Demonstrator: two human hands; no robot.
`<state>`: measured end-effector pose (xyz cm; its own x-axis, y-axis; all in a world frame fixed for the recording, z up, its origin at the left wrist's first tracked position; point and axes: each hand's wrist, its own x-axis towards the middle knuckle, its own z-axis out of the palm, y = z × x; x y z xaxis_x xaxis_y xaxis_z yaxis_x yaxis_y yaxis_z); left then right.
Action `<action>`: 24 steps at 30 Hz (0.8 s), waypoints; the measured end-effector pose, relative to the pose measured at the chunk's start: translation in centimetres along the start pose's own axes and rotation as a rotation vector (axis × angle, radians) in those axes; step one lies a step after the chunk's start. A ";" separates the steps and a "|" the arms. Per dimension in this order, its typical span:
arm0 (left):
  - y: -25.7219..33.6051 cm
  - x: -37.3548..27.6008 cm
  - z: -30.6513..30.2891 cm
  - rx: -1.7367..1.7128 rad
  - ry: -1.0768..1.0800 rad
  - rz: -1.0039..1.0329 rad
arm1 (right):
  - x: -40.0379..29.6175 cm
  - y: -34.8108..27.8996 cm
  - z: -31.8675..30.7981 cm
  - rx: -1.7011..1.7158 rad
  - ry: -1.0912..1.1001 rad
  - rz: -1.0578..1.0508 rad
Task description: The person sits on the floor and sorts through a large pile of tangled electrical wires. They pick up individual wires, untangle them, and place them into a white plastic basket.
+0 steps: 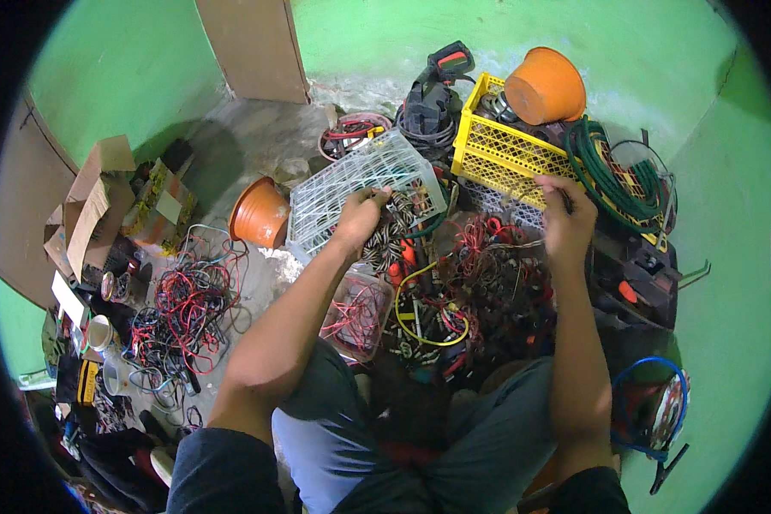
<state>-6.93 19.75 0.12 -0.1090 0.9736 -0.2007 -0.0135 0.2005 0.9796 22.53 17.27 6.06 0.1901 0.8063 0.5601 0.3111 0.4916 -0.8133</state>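
My left hand (pixel 362 215) is curled over the near side of a clear plastic crate (pixel 353 164), against a bundle of black-and-white striped cord (pixel 385 239). Whether its fingers grip the cord or the crate I cannot tell. My right hand (pixel 570 215) is raised in front of a yellow plastic crate (pixel 514 157), its fingers pinched around a small, thin dark object (pixel 567 202). Below and between both hands lies a tangled heap of wires (pixel 498 279), with red-handled tools (pixel 401 263) and a yellow cable loop (pixel 401 315) at its left.
A clear tub of red wire (pixel 358 315) stands by my knees. Another wire tangle (pixel 193 302) lies on the floor at left, near cardboard boxes (pixel 93 212). Orange pots (pixel 261 213), a coiled green hose (pixel 642 186) and a black pressure washer (pixel 427 109) surround the heap.
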 end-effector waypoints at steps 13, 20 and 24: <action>0.9 -1.7 3.0 -0.233 -0.433 0.053 | -5.3 4.9 5.3 -0.219 -0.865 -0.085; 1.8 -1.9 2.3 -0.558 -0.436 -0.160 | -3.3 3.7 5.0 0.272 -1.126 0.473; 2.3 -1.5 1.1 -0.557 -0.359 -0.176 | -2.4 4.7 3.6 0.164 -0.760 0.353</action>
<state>-5.70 18.88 2.67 0.2765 0.9270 -0.2533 -0.5206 0.3660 0.7713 20.22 18.89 0.32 -0.4445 0.8938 0.0596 0.2013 0.1645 -0.9656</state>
